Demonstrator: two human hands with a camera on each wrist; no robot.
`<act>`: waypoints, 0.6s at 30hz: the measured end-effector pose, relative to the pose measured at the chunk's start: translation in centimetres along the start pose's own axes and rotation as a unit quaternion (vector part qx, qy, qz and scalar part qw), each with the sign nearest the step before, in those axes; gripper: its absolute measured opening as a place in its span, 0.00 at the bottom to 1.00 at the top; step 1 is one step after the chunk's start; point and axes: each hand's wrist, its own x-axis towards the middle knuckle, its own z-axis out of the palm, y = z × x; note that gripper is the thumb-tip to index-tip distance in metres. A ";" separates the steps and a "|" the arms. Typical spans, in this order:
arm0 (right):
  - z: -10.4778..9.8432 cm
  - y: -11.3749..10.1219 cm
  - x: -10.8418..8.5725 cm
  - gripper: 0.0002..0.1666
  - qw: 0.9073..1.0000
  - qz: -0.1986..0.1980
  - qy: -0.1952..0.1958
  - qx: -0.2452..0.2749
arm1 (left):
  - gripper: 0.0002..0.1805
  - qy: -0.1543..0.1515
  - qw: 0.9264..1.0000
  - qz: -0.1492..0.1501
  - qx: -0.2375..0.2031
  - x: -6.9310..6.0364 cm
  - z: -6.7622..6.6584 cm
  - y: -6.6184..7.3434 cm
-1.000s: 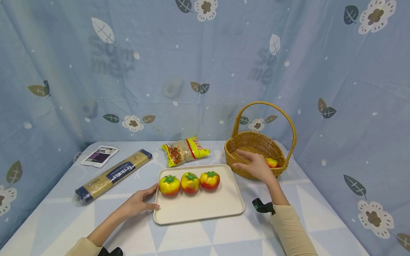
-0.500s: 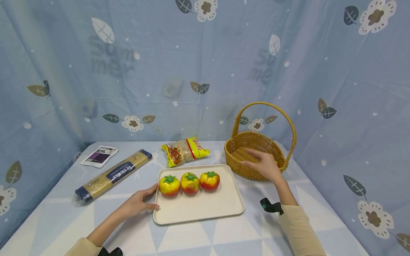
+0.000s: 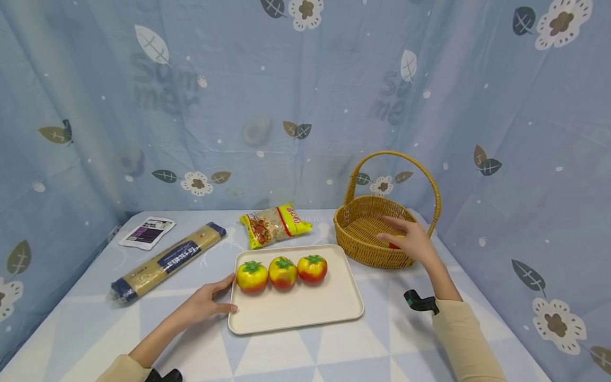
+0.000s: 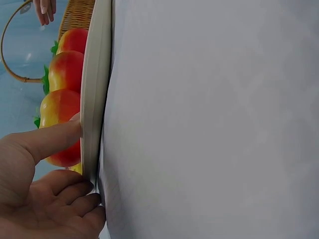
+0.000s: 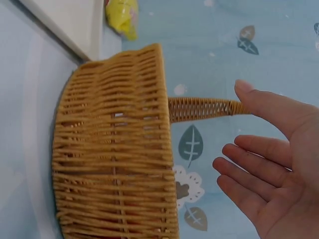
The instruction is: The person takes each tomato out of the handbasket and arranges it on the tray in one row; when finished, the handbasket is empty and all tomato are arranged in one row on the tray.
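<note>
Three yellow-and-red fruits [image 3: 283, 272] with green leafy tops, like persimmons, sit in a row on a cream tray [image 3: 296, 313]. My left hand [image 3: 202, 302] holds the tray's left edge; in the left wrist view, the thumb [image 4: 52, 139] lies on the rim and the fingers curl against the edge. Over the right side of a wicker basket [image 3: 372, 254] hovers my right hand [image 3: 415, 241], its fingers apart and holding nothing. Below this hand, a red-and-yellow thing [image 3: 395, 244] partly shows inside the basket. The right wrist view shows relaxed fingers beside the basket's rim.
A yellow bag of dry food [image 3: 276, 225] lies behind the tray. To the left are a long pack of spaghetti [image 3: 169, 262] and a white-and-purple pouch [image 3: 147, 233]. The basket's tall handle [image 3: 393, 154] arches upward. A patterned curtain [image 3: 258, 95] hangs behind.
My right hand has moved to the right across the basket, covering more of the thing inside. The left hand, tray and fruits have stayed in place.
</note>
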 end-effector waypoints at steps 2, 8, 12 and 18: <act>-0.3 0.4 0.0 0.43 1.000 0.006 0.000 -0.012 | 0.50 0.000 1.000 -0.004 0.001 0.0 0.0 0.0; -0.7 0.9 0.1 0.44 0.999 0.014 0.011 -0.043 | 0.50 0.001 1.000 -0.008 0.002 0.0 0.0 -0.1; -0.7 1.1 0.1 0.42 0.998 0.016 0.023 -0.056 | 0.50 0.000 1.000 -0.006 0.000 0.0 0.0 -0.2; -1.0 1.3 0.2 0.39 0.995 0.023 0.035 -0.094 | 0.51 -0.002 1.000 -0.008 0.000 0.1 -0.1 -0.1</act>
